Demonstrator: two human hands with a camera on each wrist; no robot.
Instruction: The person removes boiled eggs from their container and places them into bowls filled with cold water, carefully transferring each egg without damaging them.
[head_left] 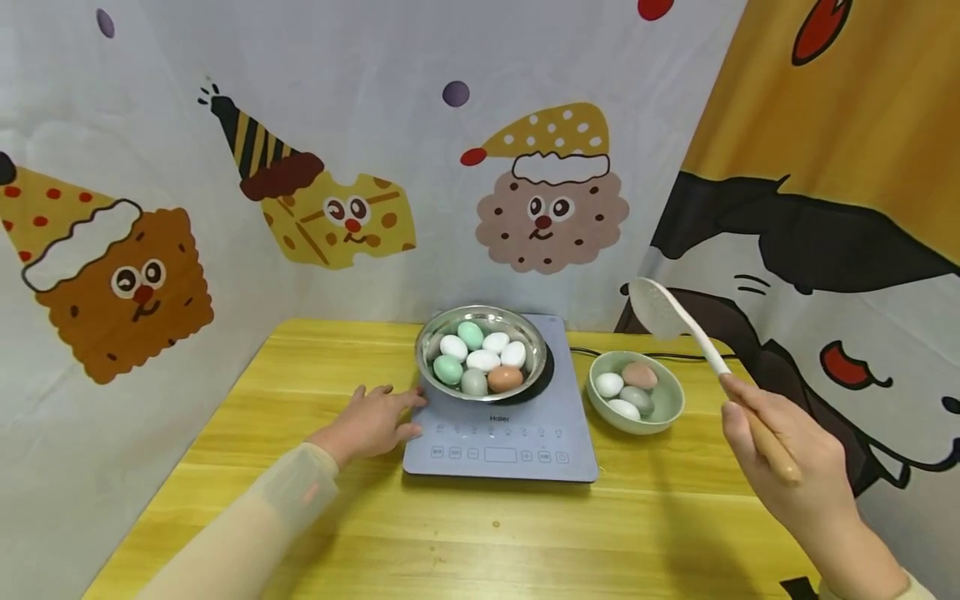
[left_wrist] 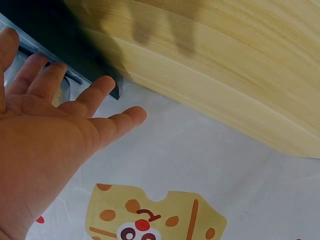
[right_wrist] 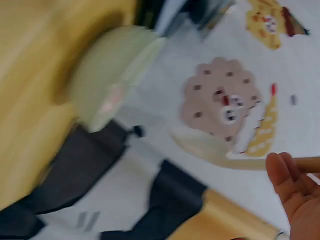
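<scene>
A white slotted spoon (head_left: 660, 310) with a wooden handle is held up in my right hand (head_left: 795, 458), fingers curled round the handle; its head is blurred in the right wrist view. My left hand (head_left: 371, 423) rests with spread fingers at the left edge of the grey induction cooker (head_left: 498, 462). On that cooker stands a steel bowl (head_left: 427, 342), holding several white, green, grey and brown eggs (head_left: 483, 360). To its right, a pale green bowl (head_left: 633, 426) contains several more eggs (head_left: 637, 401).
The wooden table (head_left: 480, 533) carries the cooker and both bowls. A black cable (head_left: 678, 357) runs behind the green bowl. A printed cloth (head_left: 360, 83) with cartoon figures hangs behind and along the sides.
</scene>
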